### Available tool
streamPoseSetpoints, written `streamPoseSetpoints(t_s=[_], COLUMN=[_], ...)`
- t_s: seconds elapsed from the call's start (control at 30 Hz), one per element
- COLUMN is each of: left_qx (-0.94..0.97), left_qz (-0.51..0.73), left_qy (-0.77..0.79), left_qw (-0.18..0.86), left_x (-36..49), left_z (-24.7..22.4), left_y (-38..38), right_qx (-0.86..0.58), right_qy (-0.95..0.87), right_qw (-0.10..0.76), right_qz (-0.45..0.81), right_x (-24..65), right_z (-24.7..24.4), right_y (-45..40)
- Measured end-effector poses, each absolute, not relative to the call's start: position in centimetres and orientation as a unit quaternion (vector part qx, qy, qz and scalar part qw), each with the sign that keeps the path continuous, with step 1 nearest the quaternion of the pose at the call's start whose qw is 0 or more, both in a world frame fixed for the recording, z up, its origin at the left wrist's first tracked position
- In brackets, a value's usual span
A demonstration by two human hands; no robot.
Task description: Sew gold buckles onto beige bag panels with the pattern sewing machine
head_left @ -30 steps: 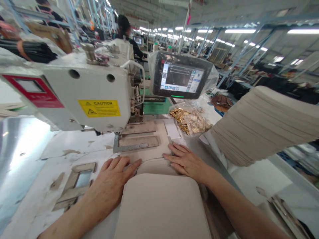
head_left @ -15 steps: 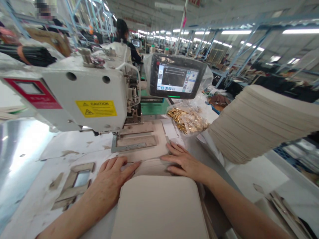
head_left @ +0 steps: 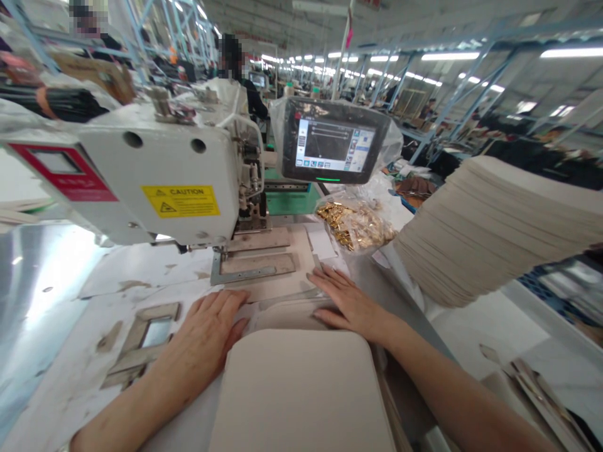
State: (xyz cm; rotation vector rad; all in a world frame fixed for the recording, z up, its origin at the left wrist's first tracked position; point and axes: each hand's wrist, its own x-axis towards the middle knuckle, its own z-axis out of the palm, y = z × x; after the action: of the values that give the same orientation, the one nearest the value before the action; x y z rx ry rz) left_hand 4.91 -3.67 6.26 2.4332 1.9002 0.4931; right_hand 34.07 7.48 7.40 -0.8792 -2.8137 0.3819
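My left hand (head_left: pixel 207 329) lies flat on the table beside a beige rounded-corner panel (head_left: pixel 301 392), with its fingertips at the panel's folded edge. My right hand (head_left: pixel 346 304) rests with fingers spread on a beige folded layer (head_left: pixel 292 316) just beyond the panel. Neither hand closes on anything. That layer runs under a metal-framed clamp plate (head_left: pixel 252 263) below the white sewing machine head (head_left: pixel 155 176). The needle area is partly hidden by the machine head.
A tall stack of beige panels (head_left: pixel 499 229) overhangs the right side. Beyond the plate are a bagged touchscreen (head_left: pixel 330 141) and a bag of gold metal parts (head_left: pixel 353 226). A frame-shaped template (head_left: pixel 139 345) lies on the white table. A co-worker (head_left: pixel 233 88) sits beyond.
My left hand has slid back toward me and to the left, away from the clamp plate. The fingers of my right hand have shifted slightly on the beige layer.
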Motion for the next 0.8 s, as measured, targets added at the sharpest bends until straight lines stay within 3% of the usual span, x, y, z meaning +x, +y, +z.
streamPoseSetpoints(t_s=[0.2,0.53,0.8], left_qx=[0.793,0.791,0.722], left_qz=[0.111,0.072,0.050], left_qy=[0.599,0.602,0.689], left_qw=[-0.014,-0.082,-0.023], left_x=[5.7,5.6,5.8], left_z=[6.5,4.6,6.8], left_y=[-3.7,-6.6,-5.9], right_qx=[-0.290,-0.259,-0.260], right_qy=[-0.954,-0.959,-0.959], right_qw=[0.071,0.116,0.110], right_qz=[0.038,0.023,0.021], right_x=[33.8,34.0,33.9], right_z=[7.1,6.1,6.3], right_y=[7.4,7.9,8.1])
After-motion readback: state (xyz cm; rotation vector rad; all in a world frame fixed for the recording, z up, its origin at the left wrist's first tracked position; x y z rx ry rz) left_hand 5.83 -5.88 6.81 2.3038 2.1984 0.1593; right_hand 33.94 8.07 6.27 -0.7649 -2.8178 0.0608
